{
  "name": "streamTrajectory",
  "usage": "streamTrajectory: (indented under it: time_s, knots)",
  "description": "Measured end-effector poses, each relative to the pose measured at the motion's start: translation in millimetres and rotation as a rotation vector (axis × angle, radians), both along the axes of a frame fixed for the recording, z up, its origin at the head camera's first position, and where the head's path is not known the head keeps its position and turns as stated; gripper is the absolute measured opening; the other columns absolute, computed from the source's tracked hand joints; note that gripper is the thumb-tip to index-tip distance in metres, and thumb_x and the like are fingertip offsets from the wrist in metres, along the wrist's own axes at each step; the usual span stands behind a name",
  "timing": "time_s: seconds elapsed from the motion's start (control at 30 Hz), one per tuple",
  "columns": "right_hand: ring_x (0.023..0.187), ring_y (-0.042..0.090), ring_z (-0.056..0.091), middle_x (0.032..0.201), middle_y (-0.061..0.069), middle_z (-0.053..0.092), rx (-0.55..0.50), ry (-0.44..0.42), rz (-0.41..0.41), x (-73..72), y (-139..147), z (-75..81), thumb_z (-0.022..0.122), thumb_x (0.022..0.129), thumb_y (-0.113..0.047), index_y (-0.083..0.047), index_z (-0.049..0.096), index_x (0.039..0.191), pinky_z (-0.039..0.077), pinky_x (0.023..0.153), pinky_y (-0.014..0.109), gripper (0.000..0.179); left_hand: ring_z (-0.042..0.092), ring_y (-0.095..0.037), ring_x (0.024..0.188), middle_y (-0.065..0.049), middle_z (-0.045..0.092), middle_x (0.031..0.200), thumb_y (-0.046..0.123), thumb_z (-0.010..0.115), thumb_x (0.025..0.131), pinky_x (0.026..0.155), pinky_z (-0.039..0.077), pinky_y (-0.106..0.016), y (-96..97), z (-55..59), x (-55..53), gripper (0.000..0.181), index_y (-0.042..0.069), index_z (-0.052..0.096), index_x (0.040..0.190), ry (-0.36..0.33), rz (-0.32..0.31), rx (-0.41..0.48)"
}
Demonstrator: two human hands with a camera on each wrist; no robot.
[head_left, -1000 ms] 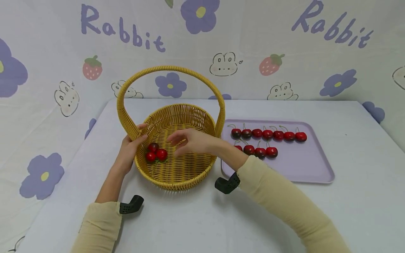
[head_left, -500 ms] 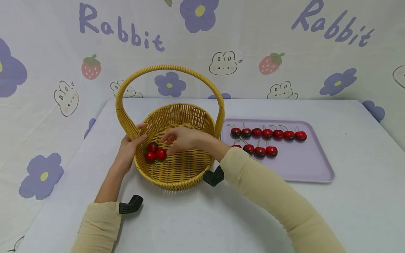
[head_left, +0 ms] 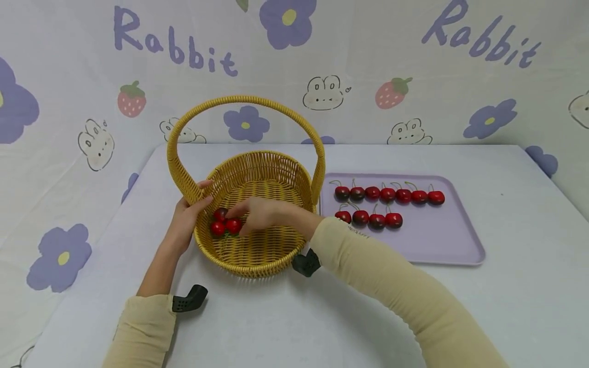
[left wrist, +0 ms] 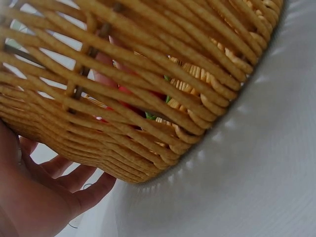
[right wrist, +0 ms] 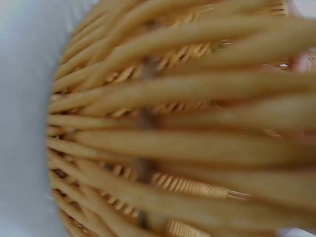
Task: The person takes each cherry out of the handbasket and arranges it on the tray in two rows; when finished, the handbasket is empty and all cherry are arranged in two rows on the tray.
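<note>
A yellow wicker basket (head_left: 252, 268) with a tall arched handle stands on the table. My left hand (head_left: 187, 217) grips its left rim at the foot of the handle, thumb over the edge; the left wrist view has the fingers against the outer weave (left wrist: 123, 98). Three red cherries (head_left: 218, 228) lie together inside on the left. Reaching in over the right rim, my right hand (head_left: 259, 213) has thumb and forefinger spread beside the rightmost cherry (head_left: 233, 226); contact is unclear. Blurred basket wall (right wrist: 197, 143) fills the right wrist view and hides most of that hand.
Right of the basket lies a lilac tray (head_left: 437, 235) with two rows of stemmed cherries (head_left: 387, 194). The right sleeve (head_left: 368, 260) passes over the tray's near left corner. A patterned cloth (head_left: 359, 51) hangs behind the white table (head_left: 257, 327).
My right hand has moved left and down inside the basket, up to the three cherries. The left hand keeps its hold on the rim; the cherries lie where they were.
</note>
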State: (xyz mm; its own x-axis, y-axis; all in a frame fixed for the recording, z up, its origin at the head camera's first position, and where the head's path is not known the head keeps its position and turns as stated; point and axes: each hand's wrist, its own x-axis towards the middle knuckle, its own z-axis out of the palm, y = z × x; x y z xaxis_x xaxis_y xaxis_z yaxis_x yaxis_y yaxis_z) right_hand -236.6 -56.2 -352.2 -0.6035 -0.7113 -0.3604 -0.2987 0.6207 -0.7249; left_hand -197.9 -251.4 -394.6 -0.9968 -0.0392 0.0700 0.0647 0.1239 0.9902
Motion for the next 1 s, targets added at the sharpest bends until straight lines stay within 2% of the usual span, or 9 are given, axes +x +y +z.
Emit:
streamTrajectory:
  time_s: [0.2, 0.37, 0.5, 0.63, 0.8, 1.0]
  knots:
    - [0.119, 0.019, 0.047, 0.130, 0.007, 0.054, -0.007, 0.039, -0.038, 4.7, -5, -6.8, 0.067, 0.088, -0.005, -0.011, 0.058, 0.130, 0.039, 0.099, 0.032, 0.043, 0.032, -0.027, 0.132, -0.013, 0.032, 0.148, 0.017, 0.046, 0.100, 0.108, 0.022, -0.045, -1.2, -1.4, -0.5, 0.045, 0.004, 0.038, 0.142, -0.007, -0.014, -0.012]
    - [0.101, 0.017, 0.052, 0.111, 0.006, 0.060, -0.014, 0.102, -0.040, 8.5, -10, -8.3, 0.069, 0.088, -0.008, -0.008, 0.063, 0.121, 0.044, 0.085, 0.026, 0.034, 0.033, -0.026, 0.131, -0.013, 0.033, 0.147, 0.018, 0.046, 0.100, 0.108, 0.023, -0.044, -0.9, -0.3, -0.6, 0.045, 0.005, 0.038, 0.142, -0.015, -0.010, -0.009]
    - [0.090, 0.015, 0.050, 0.099, 0.002, 0.059, -0.007, 0.154, -0.029, 11.5, -12, -9.9, 0.070, 0.088, -0.014, -0.008, 0.065, 0.115, 0.042, 0.076, 0.022, 0.029, 0.033, -0.026, 0.131, -0.013, 0.033, 0.147, 0.018, 0.046, 0.100, 0.108, 0.023, -0.044, -0.5, 0.5, 0.0, 0.045, 0.005, 0.038, 0.142, -0.013, -0.013, -0.004]
    - [0.090, 0.014, 0.050, 0.099, 0.000, 0.059, 0.005, 0.195, -0.023, 12.9, -13, -10.8, 0.073, 0.086, -0.016, -0.009, 0.065, 0.111, 0.041, 0.077, 0.023, 0.027, 0.033, -0.027, 0.131, -0.014, 0.033, 0.147, 0.018, 0.046, 0.100, 0.108, 0.023, -0.044, -1.2, -0.5, -0.3, 0.045, 0.004, 0.037, 0.142, -0.009, -0.015, -0.003]
    - [0.094, 0.014, 0.053, 0.104, 0.003, 0.061, 0.040, 0.215, 0.005, 12.6, -11, -11.0, 0.075, 0.084, -0.017, -0.007, 0.064, 0.115, 0.044, 0.080, 0.024, 0.034, 0.033, -0.027, 0.132, -0.014, 0.034, 0.147, 0.017, 0.046, 0.100, 0.108, 0.023, -0.044, -1.5, -1.5, -0.6, 0.045, 0.004, 0.037, 0.142, -0.004, -0.014, -0.004]
    - [0.088, 0.015, 0.053, 0.098, 0.003, 0.059, 0.029, 0.189, -0.022, 10.0, -6, -10.9, 0.078, 0.081, -0.015, -0.009, 0.063, 0.110, 0.044, 0.072, 0.023, 0.033, 0.033, -0.027, 0.132, -0.014, 0.034, 0.147, 0.017, 0.046, 0.100, 0.108, 0.023, -0.044, -1.2, -1.4, -0.1, 0.045, 0.004, 0.037, 0.142, -0.003, -0.018, 0.000]
